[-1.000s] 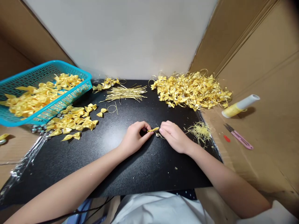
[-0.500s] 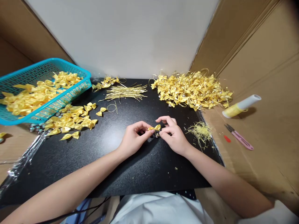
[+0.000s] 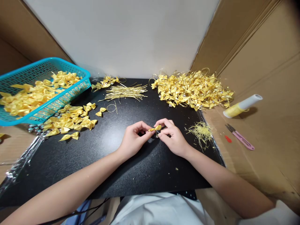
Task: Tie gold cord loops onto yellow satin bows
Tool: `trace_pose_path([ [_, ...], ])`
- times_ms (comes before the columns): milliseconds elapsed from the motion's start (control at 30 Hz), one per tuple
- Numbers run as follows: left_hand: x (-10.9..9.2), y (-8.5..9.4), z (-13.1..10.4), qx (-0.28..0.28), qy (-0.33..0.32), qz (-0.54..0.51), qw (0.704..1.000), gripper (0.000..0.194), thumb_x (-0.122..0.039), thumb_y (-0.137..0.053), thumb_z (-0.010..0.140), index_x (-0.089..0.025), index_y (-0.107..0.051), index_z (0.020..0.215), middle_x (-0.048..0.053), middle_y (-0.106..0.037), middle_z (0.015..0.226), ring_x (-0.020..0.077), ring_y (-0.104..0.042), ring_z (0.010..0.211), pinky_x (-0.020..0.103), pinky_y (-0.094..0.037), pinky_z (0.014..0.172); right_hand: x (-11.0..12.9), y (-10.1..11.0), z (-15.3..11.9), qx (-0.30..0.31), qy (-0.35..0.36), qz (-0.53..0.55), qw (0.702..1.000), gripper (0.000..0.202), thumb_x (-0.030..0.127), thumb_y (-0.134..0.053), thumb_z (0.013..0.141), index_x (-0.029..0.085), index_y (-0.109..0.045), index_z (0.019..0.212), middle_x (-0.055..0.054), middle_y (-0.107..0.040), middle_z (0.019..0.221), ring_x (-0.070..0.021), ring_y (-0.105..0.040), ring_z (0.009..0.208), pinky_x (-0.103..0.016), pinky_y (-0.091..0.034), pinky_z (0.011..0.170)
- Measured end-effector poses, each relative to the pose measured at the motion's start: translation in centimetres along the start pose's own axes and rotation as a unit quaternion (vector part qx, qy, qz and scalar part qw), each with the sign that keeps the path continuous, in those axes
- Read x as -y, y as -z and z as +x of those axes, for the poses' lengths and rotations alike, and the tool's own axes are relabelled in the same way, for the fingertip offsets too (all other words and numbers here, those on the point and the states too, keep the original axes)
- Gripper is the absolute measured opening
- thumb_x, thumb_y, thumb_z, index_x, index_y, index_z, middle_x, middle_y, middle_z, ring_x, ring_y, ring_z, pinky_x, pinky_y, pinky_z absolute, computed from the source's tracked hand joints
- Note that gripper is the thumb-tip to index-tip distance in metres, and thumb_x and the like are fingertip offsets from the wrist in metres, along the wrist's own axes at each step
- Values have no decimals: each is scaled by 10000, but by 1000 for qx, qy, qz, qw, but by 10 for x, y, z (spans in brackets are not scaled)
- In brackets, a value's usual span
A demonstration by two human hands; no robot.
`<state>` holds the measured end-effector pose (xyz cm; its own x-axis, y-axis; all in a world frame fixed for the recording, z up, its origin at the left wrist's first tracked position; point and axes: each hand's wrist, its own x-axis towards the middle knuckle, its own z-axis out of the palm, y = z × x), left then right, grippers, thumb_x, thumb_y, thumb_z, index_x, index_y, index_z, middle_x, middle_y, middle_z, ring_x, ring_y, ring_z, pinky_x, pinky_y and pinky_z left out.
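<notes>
I hold a small yellow satin ribbon bow (image 3: 155, 128) between my two hands, just above the middle of the black speckled work mat (image 3: 105, 162). My left hand (image 3: 133, 139) pinches the bow's left end with thumb and forefinger closed on it; my right hand (image 3: 172, 137) grips its right side, fingers curled in tight. Something small hangs under the bow by my right fingertips, but it is too small to make out.

Around my hands the mat is bare: open black surface runs toward my body and off to the left front corner. The mat's right edge lies near my right wrist, with a small tuft of fine yellow thread scraps (image 3: 201, 132) just inside it. Past that edge, on the brown cardboard (image 3: 257, 150), lie pink thread snips (image 3: 240, 137) and a yellow thread spool with a white tube end (image 3: 241, 106).

Along the far edge sit a large heap of finished yellow bows with gold loops (image 3: 193, 90), a bundle of thin gold cords (image 3: 125, 92), and a loose spread of plain yellow bows (image 3: 70, 120) at far left. The teal plastic mesh basket (image 3: 58, 98) of bows overhangs the mat's left corner and is cut off by the frame. My forearms hide the mat beneath them.
</notes>
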<state>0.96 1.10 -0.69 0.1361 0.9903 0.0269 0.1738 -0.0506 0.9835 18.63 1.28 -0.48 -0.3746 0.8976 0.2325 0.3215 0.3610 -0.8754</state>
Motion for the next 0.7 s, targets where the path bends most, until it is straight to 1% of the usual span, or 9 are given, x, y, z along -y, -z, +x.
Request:
trace_pose_path([
  [300, 2, 0, -1, -1, -5, 7, 1000, 121, -260, -720, 742, -151, -668, 728, 43, -713, 725, 142, -632, 659, 256, -477, 640, 0, 0, 0, 8, 5, -5, 1000, 286, 87, -518, 801, 183, -557, 534, -37, -611, 973, -188, -502, 958, -365, -407, 872],
  [533, 2, 0, -1, -6, -13, 6, 1000, 107, -250, -716, 738, -152, -675, 723, 48, -719, 730, 154, -648, 670, 263, -491, 642, 0, -1, 0, 1, 5, -6, 1000, 278, 86, -519, 795, 191, -552, 540, -32, -616, 967, -194, -508, 963, -380, -416, 872],
  [700, 1, 1, -2, -15, -26, 16, 999, 81, -226, -708, 735, -156, -677, 707, 52, -730, 733, 163, -659, 683, 272, -499, 659, 1, -2, -1, -8, 14, -10, 1000, 294, 75, -520, 783, 189, -518, 512, -33, -617, 963, -190, -509, 950, -374, -423, 856],
])
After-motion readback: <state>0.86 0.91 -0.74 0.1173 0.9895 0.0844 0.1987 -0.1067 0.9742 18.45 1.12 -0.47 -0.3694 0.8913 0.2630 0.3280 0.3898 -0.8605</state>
